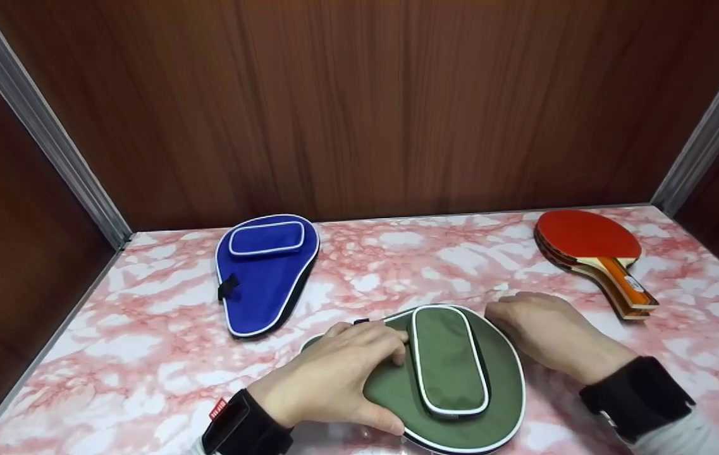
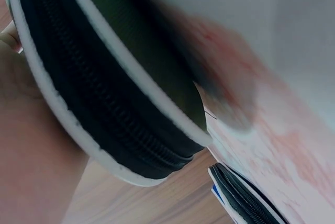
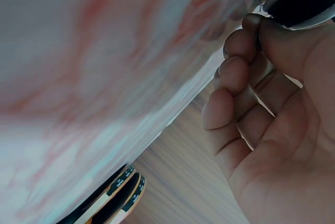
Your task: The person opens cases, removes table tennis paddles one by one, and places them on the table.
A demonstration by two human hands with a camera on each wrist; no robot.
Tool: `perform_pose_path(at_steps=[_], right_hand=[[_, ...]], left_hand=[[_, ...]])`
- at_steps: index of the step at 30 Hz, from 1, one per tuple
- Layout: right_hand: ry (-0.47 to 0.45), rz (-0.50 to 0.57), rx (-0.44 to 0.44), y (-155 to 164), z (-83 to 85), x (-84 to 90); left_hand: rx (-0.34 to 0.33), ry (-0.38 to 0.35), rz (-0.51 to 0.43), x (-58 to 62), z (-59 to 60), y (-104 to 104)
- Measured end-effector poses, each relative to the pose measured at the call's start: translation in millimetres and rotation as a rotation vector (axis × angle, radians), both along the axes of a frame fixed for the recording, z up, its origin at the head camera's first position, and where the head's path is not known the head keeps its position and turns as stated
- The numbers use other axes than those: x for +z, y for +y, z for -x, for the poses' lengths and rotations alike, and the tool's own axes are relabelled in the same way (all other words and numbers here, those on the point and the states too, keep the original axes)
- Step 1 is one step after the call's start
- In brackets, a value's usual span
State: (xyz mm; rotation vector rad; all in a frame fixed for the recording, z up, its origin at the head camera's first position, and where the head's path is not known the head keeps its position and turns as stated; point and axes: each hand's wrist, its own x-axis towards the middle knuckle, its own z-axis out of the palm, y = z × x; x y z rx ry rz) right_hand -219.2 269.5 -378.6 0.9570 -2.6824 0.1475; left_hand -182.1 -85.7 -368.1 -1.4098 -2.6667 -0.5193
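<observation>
A green table tennis bat case (image 1: 391, 388) with white piping and a raised pocket (image 1: 451, 360) lies at the front of the table. My left hand (image 1: 334, 373) grips it across its narrower part, thumb at the near edge and fingers bent over the top. Along the case's side, the left wrist view shows a black zip (image 2: 99, 88). At the case's far right edge is my right hand (image 1: 546, 328), fingers curled. In the right wrist view its thumb and forefinger (image 3: 243, 43) pinch together right by the zip side, on what looks like the zip pull, mostly hidden.
A blue bat case (image 1: 264, 278) with white piping lies at the back left. Two stacked table tennis bats (image 1: 587, 237), red rubber on top, lie at the back right with handles toward me. Wooden panels (image 1: 359, 114) enclose the pink marbled table (image 1: 163, 360).
</observation>
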Motion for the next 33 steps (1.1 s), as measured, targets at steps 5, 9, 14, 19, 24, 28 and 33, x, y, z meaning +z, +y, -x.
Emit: perform_pose_path(at_steps=[5, 9, 14, 19, 24, 28, 33], right_hand=[[0.001, -0.007, -0.002, 5, -6.6, 0.1], [-0.012, -0.014, -0.001, 8, -9.5, 0.4], [-0.043, -0.014, 0.006, 11, -11.2, 1.3], [-0.077, -0.007, 0.01, 13, -13.4, 1.8], [-0.075, 0.022, 0.032, 17, -19.0, 1.1], [-0.054, 0.033, 0.051, 20, -23.5, 1.0], [-0.07, 0.007, 0.029, 19, -27.2, 2.9]], left_hand=[[0.004, -0.003, 0.002, 0.5, -0.3, 0], [0.002, 0.0, 0.0, 0.5, -1.3, -1], [0.006, -0.001, -0.001, 0.3, -1.0, 0], [0.008, 0.0, 0.0, -0.2, -0.6, 0], [0.015, -0.002, 0.003, -0.1, -0.7, 0], [0.023, 0.003, 0.007, 0.1, -1.3, 1], [0.023, 0.009, 0.011, 0.5, -1.7, 1]])
